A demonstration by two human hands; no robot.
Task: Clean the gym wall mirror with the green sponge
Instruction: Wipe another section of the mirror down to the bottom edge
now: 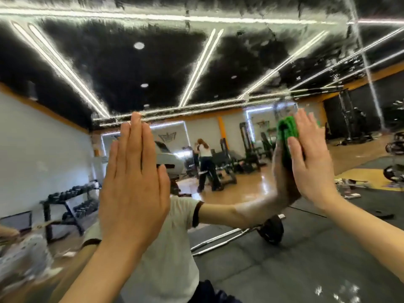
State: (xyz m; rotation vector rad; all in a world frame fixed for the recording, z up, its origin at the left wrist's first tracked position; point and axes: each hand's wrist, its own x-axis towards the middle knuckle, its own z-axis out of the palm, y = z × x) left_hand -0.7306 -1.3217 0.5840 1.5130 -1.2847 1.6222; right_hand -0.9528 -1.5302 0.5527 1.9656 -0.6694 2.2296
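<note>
Here my left hand [133, 182] lies flat on the wall mirror [218, 62], fingers straight together, holding nothing. At three o'clock from it, my right hand [310, 162] presses the green sponge [288, 132] against the glass with straight fingers.

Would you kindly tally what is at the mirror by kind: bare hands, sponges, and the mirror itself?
Hands: 2, the left hand flat on the glass, the right hand pressing the sponge
Green sponge: 1
Mirror: 1
Total: 4
</note>
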